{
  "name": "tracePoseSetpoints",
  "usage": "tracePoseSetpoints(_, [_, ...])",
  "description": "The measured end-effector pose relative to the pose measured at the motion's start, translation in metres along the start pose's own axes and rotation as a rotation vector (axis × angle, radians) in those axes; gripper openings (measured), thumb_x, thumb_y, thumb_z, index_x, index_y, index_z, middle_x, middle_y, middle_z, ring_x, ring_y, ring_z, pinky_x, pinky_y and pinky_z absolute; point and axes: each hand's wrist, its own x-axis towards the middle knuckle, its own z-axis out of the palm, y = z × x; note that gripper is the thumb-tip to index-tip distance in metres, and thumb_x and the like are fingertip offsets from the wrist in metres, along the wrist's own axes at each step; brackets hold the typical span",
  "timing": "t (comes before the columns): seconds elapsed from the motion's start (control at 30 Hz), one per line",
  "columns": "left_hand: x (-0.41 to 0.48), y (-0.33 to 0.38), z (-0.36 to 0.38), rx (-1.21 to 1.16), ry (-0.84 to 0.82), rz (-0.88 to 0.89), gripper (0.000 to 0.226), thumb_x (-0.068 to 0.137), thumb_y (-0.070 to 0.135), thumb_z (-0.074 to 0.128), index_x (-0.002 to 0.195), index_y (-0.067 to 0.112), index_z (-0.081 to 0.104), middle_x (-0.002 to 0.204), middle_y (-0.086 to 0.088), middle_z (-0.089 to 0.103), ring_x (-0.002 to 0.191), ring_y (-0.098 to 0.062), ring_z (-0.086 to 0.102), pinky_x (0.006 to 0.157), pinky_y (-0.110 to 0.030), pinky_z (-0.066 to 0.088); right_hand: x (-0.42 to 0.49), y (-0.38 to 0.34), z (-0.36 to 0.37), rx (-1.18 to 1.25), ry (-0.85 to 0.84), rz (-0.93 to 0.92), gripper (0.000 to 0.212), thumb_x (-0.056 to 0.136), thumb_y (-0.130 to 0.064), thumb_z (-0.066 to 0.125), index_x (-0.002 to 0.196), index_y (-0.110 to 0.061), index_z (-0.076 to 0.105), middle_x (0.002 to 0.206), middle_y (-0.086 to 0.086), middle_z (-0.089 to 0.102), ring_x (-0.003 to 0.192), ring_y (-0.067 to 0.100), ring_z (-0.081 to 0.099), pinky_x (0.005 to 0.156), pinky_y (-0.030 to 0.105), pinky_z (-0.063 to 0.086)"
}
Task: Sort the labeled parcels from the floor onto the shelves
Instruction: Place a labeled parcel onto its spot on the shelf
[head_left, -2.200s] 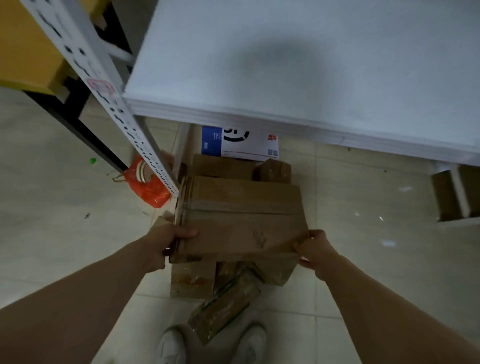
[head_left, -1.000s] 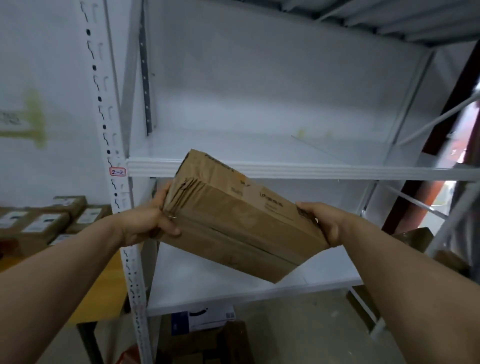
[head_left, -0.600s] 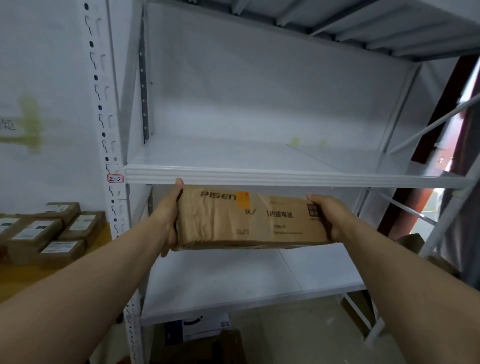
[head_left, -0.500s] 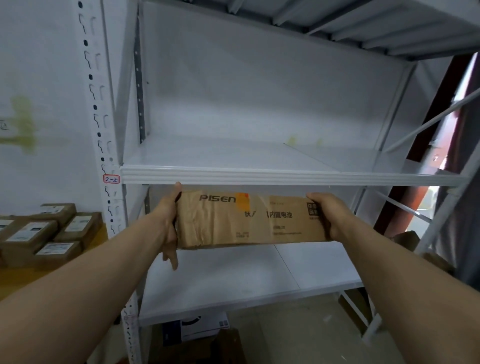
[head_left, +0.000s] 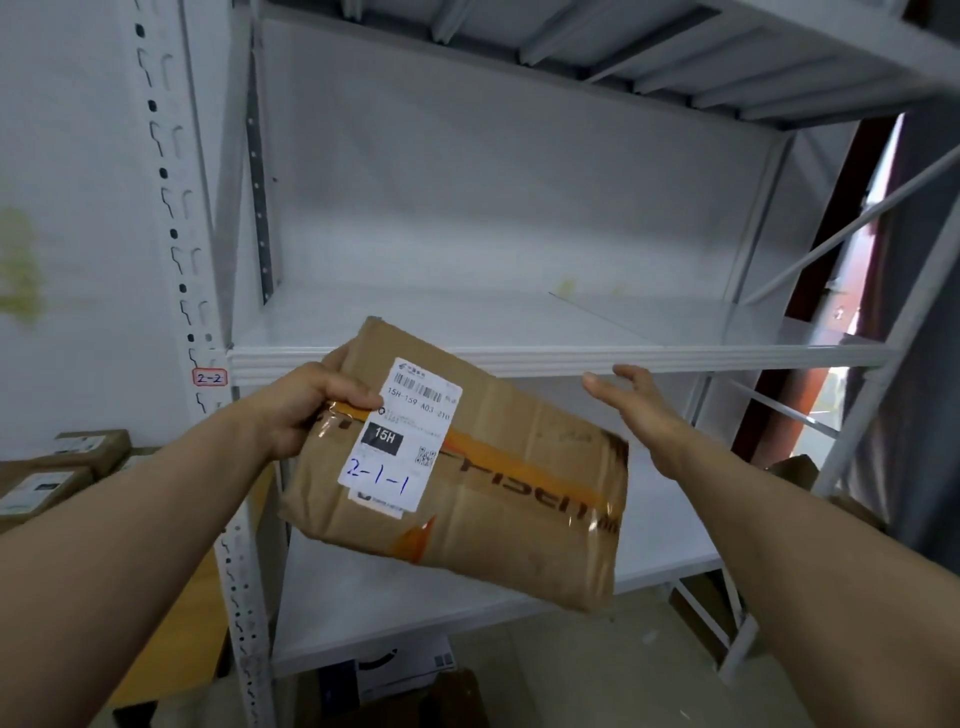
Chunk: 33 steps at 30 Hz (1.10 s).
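The left hand (head_left: 317, 410) grips the parcel (head_left: 493, 499) at its upper left corner, with the thumb laid over the front face beside the white label (head_left: 400, 436). The right hand (head_left: 641, 415) is open, fingers straight and a little spread, palm turned to the parcel's upper right edge; whether it touches there cannot be told. The parcel is held tilted in the air, right end lower, label side up, with "2-1-1" handwritten in blue. It is in front of the front edge of the middle shelf (head_left: 571, 358) and above the lower shelf (head_left: 389, 608). On the left post (head_left: 174, 249), level with that edge, a tag (head_left: 209, 378) reads "2-2". Left of the post lie small labelled boxes (head_left: 47, 483).
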Motion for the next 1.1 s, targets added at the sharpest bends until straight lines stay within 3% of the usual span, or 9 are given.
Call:
tracePoseSetpoints(0.1, [0.004,0.010,-0.002,0.116,-0.089,-0.029,0.121,0.026,0.003,0.095,0.137,0.010,0.047,0.102,-0.023,0.074,0.082,-0.038,0.074,0.061,-0.043,0.061,-0.002,-0.025,0.007,-0.153,-0.188,-0.113,0.091,0.074,-0.067,0.073,0.150,-0.043,0.030,0.160,0.006,0.027,0.146,0.028,0.032,0.114,0.044,0.032])
tracePoseSetpoints(0.2, [0.004,0.021,0.009,0.215,-0.203,-0.018,0.083,0.057,-0.011,0.075,0.132,0.014,0.050,0.106,-0.025,0.071,0.085,-0.040,0.073,0.063,-0.046,0.061,-0.009,-0.051,0.029,-0.299,-0.482,-0.128,0.095,0.074,-0.062,0.075,0.154,-0.041,0.026,0.152,0.004,0.043,0.143,0.026,0.036,0.114,0.039,0.028])
tracePoseSetpoints(0.33, [0.002,0.035,0.009,0.162,-0.290,0.013,0.053,0.067,-0.017,0.056,0.114,0.005,0.059,0.097,-0.028,0.072,0.077,-0.041,0.073,0.057,-0.046,0.061,-0.007,-0.062,0.050,-0.197,-0.676,-0.048,0.120,0.049,-0.070,0.087,0.151,-0.043,0.029,0.139,-0.002,0.059,0.129,0.024,0.055,0.115,0.049,0.035])
tracePoseSetpoints(0.43, [-0.001,0.041,0.004,0.145,-0.292,0.045,0.063,0.064,-0.015,0.065,0.122,0.006,0.055,0.102,-0.030,0.070,0.080,-0.043,0.073,0.059,-0.046,0.061,-0.007,-0.067,0.054,-0.152,-0.709,-0.045,0.121,0.043,-0.068,0.091,0.149,-0.040,0.039,0.138,-0.002,0.061,0.126,0.022,0.058,0.111,0.050,0.043])
tracePoseSetpoints(0.53, [-0.003,0.047,0.001,0.142,-0.243,0.088,0.084,0.058,-0.005,0.077,0.135,0.017,0.050,0.113,-0.032,0.065,0.085,-0.044,0.071,0.060,-0.044,0.060,-0.012,-0.082,0.056,-0.194,-0.688,-0.079,0.090,0.057,-0.059,0.086,0.138,-0.037,0.054,0.131,-0.001,0.066,0.123,0.024,0.061,0.110,0.052,0.045])
tracePoseSetpoints(0.77, [-0.035,0.071,0.007,0.350,-0.160,0.173,0.033,0.088,0.010,0.065,0.120,0.016,0.058,0.108,-0.012,0.075,0.094,-0.028,0.074,0.071,-0.033,0.061,-0.031,-0.152,0.012,-0.087,-0.464,-0.281,0.046,0.081,-0.044,0.078,0.123,-0.027,0.069,0.115,0.006,0.075,0.104,0.029,0.073,0.095,0.048,0.056])
tracePoseSetpoints(0.9, [-0.036,0.095,0.001,0.233,0.000,0.418,0.060,0.071,0.018,0.081,0.125,0.012,0.057,0.116,-0.018,0.071,0.101,-0.038,0.071,0.080,-0.045,0.061,-0.052,-0.211,-0.001,-0.328,-0.100,-0.526,0.054,0.078,-0.064,0.072,0.123,-0.035,0.068,0.121,-0.008,0.071,0.105,0.014,0.069,0.090,0.032,0.053])
tracePoseSetpoints(1.0, [-0.043,0.125,-0.001,0.131,0.160,0.607,0.080,0.056,0.030,0.085,0.129,0.015,0.056,0.118,-0.017,0.071,0.102,-0.039,0.070,0.084,-0.052,0.058,-0.048,-0.242,-0.013,-0.474,0.329,-0.716,0.070,0.082,-0.068,0.064,0.143,-0.037,0.048,0.147,-0.001,0.050,0.136,0.025,0.044,0.108,0.047,0.038])
tracePoseSetpoints(1.1, [-0.057,0.158,0.003,0.020,0.234,0.795,0.088,0.048,0.039,0.091,0.129,0.020,0.060,0.120,-0.015,0.071,0.104,-0.038,0.070,0.088,-0.055,0.056,-0.050,-0.255,-0.026,-0.352,0.669,-0.746,0.078,0.085,-0.062,0.064,0.151,-0.034,0.030,0.157,0.004,0.029,0.144,0.032,0.027,0.113,0.056,0.028])
